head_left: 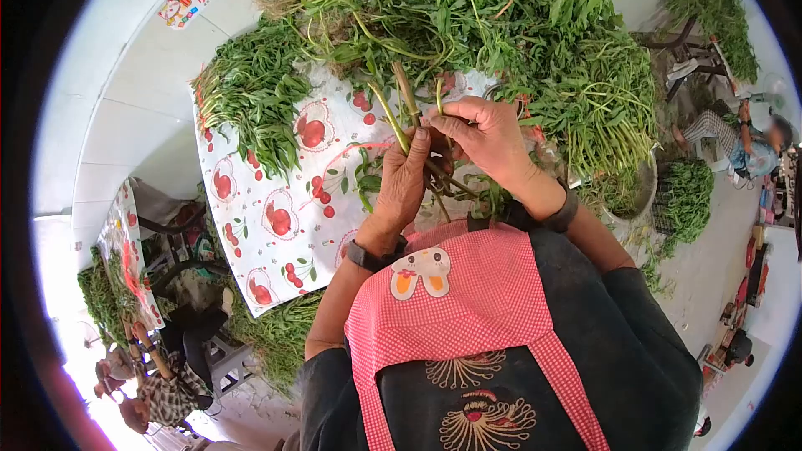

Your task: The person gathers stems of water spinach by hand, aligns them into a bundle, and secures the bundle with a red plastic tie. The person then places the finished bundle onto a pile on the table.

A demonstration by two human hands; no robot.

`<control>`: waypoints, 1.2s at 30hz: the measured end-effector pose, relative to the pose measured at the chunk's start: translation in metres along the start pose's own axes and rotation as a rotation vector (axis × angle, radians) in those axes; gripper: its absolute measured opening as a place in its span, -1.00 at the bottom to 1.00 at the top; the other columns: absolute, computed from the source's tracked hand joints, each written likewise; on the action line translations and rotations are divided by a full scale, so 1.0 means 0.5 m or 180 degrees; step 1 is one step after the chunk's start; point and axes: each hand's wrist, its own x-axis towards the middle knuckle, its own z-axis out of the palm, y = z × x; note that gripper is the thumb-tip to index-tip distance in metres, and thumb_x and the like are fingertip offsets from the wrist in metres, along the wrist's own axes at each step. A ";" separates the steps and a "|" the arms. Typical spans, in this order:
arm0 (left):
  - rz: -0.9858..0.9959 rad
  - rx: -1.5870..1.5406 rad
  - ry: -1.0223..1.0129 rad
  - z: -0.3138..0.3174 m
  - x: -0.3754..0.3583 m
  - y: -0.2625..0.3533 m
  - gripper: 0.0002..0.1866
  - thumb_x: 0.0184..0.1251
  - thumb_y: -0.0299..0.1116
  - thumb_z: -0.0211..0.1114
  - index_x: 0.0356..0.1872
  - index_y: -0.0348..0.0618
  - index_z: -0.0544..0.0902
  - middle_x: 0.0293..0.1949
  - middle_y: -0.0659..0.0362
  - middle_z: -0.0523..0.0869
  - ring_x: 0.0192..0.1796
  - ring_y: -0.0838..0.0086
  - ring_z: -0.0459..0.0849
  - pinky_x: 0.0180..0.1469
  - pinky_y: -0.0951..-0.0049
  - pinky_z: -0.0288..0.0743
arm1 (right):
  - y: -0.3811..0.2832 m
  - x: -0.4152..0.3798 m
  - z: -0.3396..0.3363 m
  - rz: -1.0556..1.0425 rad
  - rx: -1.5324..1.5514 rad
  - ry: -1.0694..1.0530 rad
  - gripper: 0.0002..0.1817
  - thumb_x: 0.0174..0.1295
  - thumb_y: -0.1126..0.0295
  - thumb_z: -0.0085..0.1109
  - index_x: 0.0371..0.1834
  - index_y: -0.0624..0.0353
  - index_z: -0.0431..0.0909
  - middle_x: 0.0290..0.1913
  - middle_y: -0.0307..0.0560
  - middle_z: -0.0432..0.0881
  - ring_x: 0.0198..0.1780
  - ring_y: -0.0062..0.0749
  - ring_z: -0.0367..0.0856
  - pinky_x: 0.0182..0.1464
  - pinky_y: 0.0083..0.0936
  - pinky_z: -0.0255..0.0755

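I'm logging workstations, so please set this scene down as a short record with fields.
Left hand: holding several stems
Right hand: pinching a thin green stem
Table cover: fruit-print tablecloth
Far side: large heap of leafy greens
Left side: smaller bunch of leafy greens
Apron: red-and-white checked, rabbit patch

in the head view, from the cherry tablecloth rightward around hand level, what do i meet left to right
Small leafy pile → left hand → right hand → right wrist's dark band → dark crate with greens.
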 end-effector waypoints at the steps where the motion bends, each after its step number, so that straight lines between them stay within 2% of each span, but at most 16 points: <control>1: 0.0017 -0.0004 -0.0006 -0.002 0.001 0.000 -0.62 0.49 -0.06 -0.06 -0.13 -0.18 0.54 -0.38 0.25 0.61 -0.40 0.61 0.57 -0.40 0.62 0.43 | -0.006 0.003 0.002 0.0166 0.0143 -0.0002 -0.78 0.13 0.38 0.29 -0.24 0.30 0.63 -0.47 -0.02 0.61 -0.51 -0.47 0.58 -0.45 -0.55 0.39; 5: 0.0129 0.0438 -0.0038 0.002 0.000 0.007 -0.63 0.49 -0.08 -0.04 -0.16 -0.21 0.54 -0.39 0.26 0.62 -0.41 0.62 0.55 -0.40 0.61 0.42 | -0.011 0.015 0.007 -0.0395 -0.0396 0.0147 -0.79 0.11 0.43 0.29 -0.23 0.32 0.62 -0.45 0.00 0.61 -0.47 -0.41 0.59 -0.42 -0.54 0.40; 7: 0.0202 0.0608 -0.0049 0.002 0.001 0.008 -0.63 0.50 -0.09 -0.04 -0.17 -0.22 0.54 -0.39 0.26 0.62 -0.42 0.63 0.54 -0.40 0.60 0.42 | -0.011 0.018 0.012 -0.0722 -0.0463 0.0184 -0.83 0.16 0.49 0.25 -0.20 0.32 0.63 -0.45 -0.20 0.61 -0.53 -0.71 0.48 -0.50 -0.70 0.33; 8: 0.0178 0.0577 -0.0124 -0.002 0.003 0.005 -0.63 0.50 -0.10 -0.04 -0.17 -0.23 0.54 -0.40 0.26 0.61 -0.42 0.63 0.54 -0.40 0.60 0.42 | -0.006 0.019 0.015 -0.0727 -0.0469 0.0177 -0.83 0.16 0.49 0.25 -0.20 0.32 0.63 -0.45 -0.20 0.61 -0.53 -0.71 0.48 -0.50 -0.70 0.33; 10: 0.0150 0.0534 -0.0180 -0.003 0.002 0.006 -0.64 0.50 -0.11 -0.04 -0.18 -0.24 0.53 -0.40 0.27 0.61 -0.42 0.64 0.53 -0.39 0.60 0.42 | 0.006 0.016 0.022 -0.0709 -0.0145 0.0274 -0.79 0.11 0.43 0.28 -0.25 0.35 0.61 -0.43 0.03 0.61 -0.46 -0.35 0.59 -0.38 -0.53 0.42; 13: 0.0243 0.1055 -0.0335 -0.004 -0.003 0.007 -0.63 0.51 -0.11 -0.06 -0.15 -0.25 0.53 -0.41 0.27 0.60 -0.39 0.62 0.54 -0.34 0.59 0.43 | 0.009 0.016 0.019 -0.0498 -0.0225 0.0149 -0.79 0.12 0.40 0.27 -0.27 0.35 0.61 -0.42 0.02 0.63 -0.44 -0.35 0.60 -0.36 -0.52 0.42; 17: 0.0099 0.0272 -0.0295 0.003 -0.001 0.000 -0.59 0.52 -0.10 -0.10 0.01 -0.26 0.52 -0.34 0.25 0.64 -0.34 0.62 0.53 -0.28 0.58 0.41 | 0.027 0.018 0.020 -0.0409 -0.0223 0.0212 -0.78 0.15 0.37 0.26 -0.26 0.32 0.62 -0.41 -0.04 0.65 -0.42 -0.40 0.60 -0.34 -0.53 0.44; 21: -0.0277 -0.0082 -0.0053 -0.009 0.000 0.004 -0.53 0.51 -0.05 -0.10 0.14 -0.22 0.49 -0.18 0.20 0.68 -0.23 0.56 0.59 -0.23 0.55 0.41 | 0.042 0.020 0.022 -0.0172 0.0919 0.0071 -0.78 0.28 0.35 0.13 -0.17 0.30 0.55 -0.36 -0.13 0.65 -0.37 -0.47 0.59 -0.27 -0.58 0.44; 22: -0.0079 0.0271 0.0013 -0.018 0.008 0.006 -0.47 0.50 -0.04 -0.12 0.20 -0.32 0.39 -0.06 0.07 0.65 -0.07 0.40 0.64 -0.05 0.46 0.48 | 0.040 0.021 0.024 -0.0094 0.1421 0.0002 -0.77 0.34 0.34 0.07 -0.12 0.30 0.50 -0.35 -0.15 0.64 -0.36 -0.50 0.58 -0.26 -0.60 0.44; 23: -0.0083 0.0271 0.0025 -0.021 0.010 0.005 -0.47 0.50 -0.04 -0.12 0.20 -0.32 0.39 -0.06 0.07 0.65 -0.07 0.40 0.64 -0.05 0.46 0.48 | 0.041 0.023 0.020 -0.0087 0.1427 -0.0008 -0.77 0.34 0.34 0.07 -0.12 0.30 0.50 -0.35 -0.15 0.64 -0.36 -0.50 0.58 -0.26 -0.60 0.44; 25: 0.0158 -0.0866 -0.0007 -0.021 0.010 0.012 -0.49 0.54 -0.15 -0.20 0.24 -0.42 0.27 0.19 -0.09 0.45 0.22 0.22 0.47 0.25 0.36 0.35 | 0.041 0.031 0.011 0.0088 0.2020 0.0115 -0.80 0.42 0.36 -0.08 -0.07 0.26 0.39 -0.36 -0.18 0.60 -0.40 -0.54 0.54 -0.30 -0.64 0.42; 27: 0.0197 -0.0970 0.0009 -0.016 0.006 0.025 -0.47 0.53 -0.15 -0.21 0.24 -0.46 0.25 0.20 -0.15 0.43 0.26 0.19 0.44 0.31 0.33 0.31 | 0.031 0.032 0.017 -0.0047 0.2190 0.0302 -0.80 0.45 0.32 -0.16 -0.07 0.23 0.36 -0.45 -0.24 0.53 -0.45 -0.60 0.48 -0.38 -0.65 0.38; 29: 0.0018 -0.0899 -0.0134 -0.018 0.006 0.031 -0.46 0.54 -0.13 -0.23 0.25 -0.46 0.24 0.21 -0.14 0.41 0.28 0.18 0.41 0.30 0.30 0.34 | 0.028 0.032 0.006 -0.0150 0.1417 0.0216 -0.78 0.46 0.30 -0.19 -0.09 0.22 0.37 -0.49 -0.28 0.45 -0.47 -0.62 0.44 -0.42 -0.63 0.36; 30: 0.0021 -0.0900 -0.0133 -0.025 0.009 0.033 -0.46 0.54 -0.13 -0.23 0.25 -0.46 0.24 0.21 -0.14 0.41 0.28 0.18 0.41 0.30 0.30 0.34 | 0.021 0.021 -0.005 0.0192 0.0876 0.0015 -0.79 0.46 0.30 -0.19 -0.12 0.20 0.38 -0.53 -0.29 0.39 -0.50 -0.62 0.38 -0.44 -0.60 0.32; 32: 0.0484 -0.0235 0.0120 -0.039 0.017 0.041 -0.43 0.53 -0.08 -0.24 0.27 -0.44 0.23 0.21 -0.09 0.43 0.27 0.18 0.42 0.22 0.30 0.43 | 0.030 0.015 0.009 0.0172 0.0541 -0.0118 -0.80 0.46 0.32 -0.18 -0.13 0.20 0.39 -0.54 -0.28 0.38 -0.51 -0.62 0.36 -0.45 -0.60 0.30; 36: 0.0292 -0.0311 -0.0038 -0.023 0.012 0.047 -0.42 0.52 -0.05 -0.18 0.34 -0.30 0.18 0.22 0.02 0.44 0.28 0.31 0.36 0.07 0.35 0.49 | 0.042 0.001 0.037 -0.0119 0.0116 -0.0232 -0.78 0.44 0.29 -0.13 -0.12 0.22 0.41 -0.52 -0.17 0.47 -0.48 -0.57 0.40 -0.42 -0.53 0.33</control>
